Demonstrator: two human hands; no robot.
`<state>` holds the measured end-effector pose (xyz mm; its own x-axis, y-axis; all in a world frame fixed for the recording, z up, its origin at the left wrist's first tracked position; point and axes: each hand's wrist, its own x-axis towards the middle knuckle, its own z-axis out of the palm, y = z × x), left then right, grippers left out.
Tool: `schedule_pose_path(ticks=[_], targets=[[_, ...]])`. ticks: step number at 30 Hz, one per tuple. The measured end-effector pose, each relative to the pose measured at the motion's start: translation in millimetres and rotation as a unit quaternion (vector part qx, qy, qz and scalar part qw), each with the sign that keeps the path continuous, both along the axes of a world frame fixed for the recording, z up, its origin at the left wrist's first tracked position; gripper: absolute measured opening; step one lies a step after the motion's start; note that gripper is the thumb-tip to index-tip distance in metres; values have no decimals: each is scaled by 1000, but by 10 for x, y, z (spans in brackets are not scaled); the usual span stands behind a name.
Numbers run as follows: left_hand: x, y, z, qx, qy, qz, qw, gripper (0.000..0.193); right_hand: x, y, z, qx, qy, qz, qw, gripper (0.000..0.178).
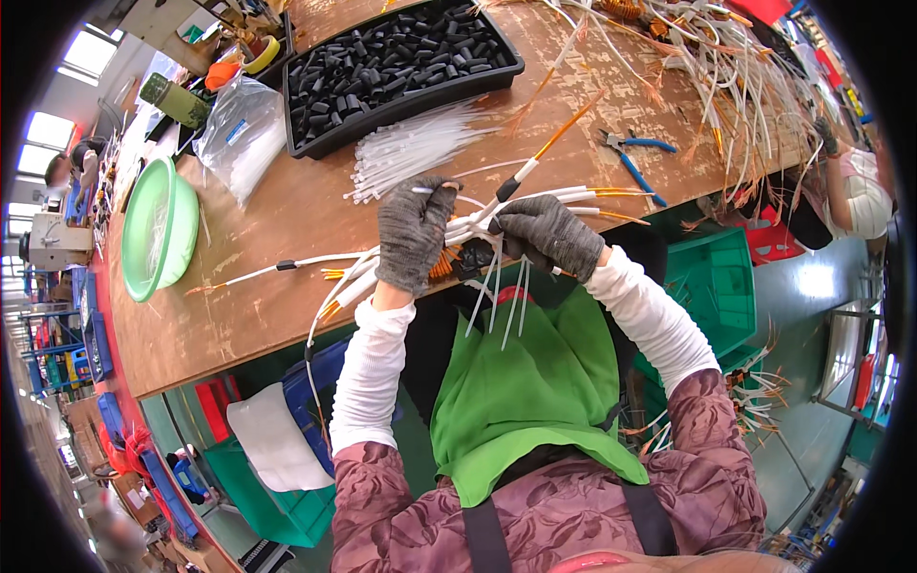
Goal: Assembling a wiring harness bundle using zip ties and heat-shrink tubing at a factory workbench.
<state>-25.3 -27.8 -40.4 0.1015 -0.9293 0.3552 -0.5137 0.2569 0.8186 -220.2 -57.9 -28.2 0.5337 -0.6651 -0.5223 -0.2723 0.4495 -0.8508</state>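
Observation:
At the table's front edge I hold up a wire harness (465,226) of white-sleeved wires with orange strands, coiled orange parts and a black sleeve. My left hand (411,237), in a dark grey glove, is closed with a white cable tie (421,190) between thumb and fingers. My right hand (554,234), gloved alike, pinches the harness where its wires meet. Several cable tie tails (506,301) hang down below that hand, over my green apron (535,382). The glove hides exactly what the right fingertips press on.
A black tray (406,91) of short black caps stands at the back. Loose white cable ties (411,148) lie before it. Blue-handled cutters (638,162) rest right of the harness. A green basin (159,229) is at left, wire bundles (731,72) at far right, near another person's arm (841,181).

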Motion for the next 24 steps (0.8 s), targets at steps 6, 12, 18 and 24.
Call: schedule_pose_path(ticks=[6, 12, 18, 24], targets=[[34, 398, 374, 134, 116, -165, 970, 23, -26, -17, -133, -38, -47, 28, 998, 24], [-146, 486, 213, 182, 282, -150, 930, 20, -97, -26, -24, -4, -102, 48, 994, 25], [-389, 234, -70, -93, 9, 128, 987, 18, -144, -60, -112, -74, -104, 72, 989, 25], [-379, 232, 14, -147, -100, 128, 976, 15, -64, -87, -127, -46, -106, 75, 990, 24]])
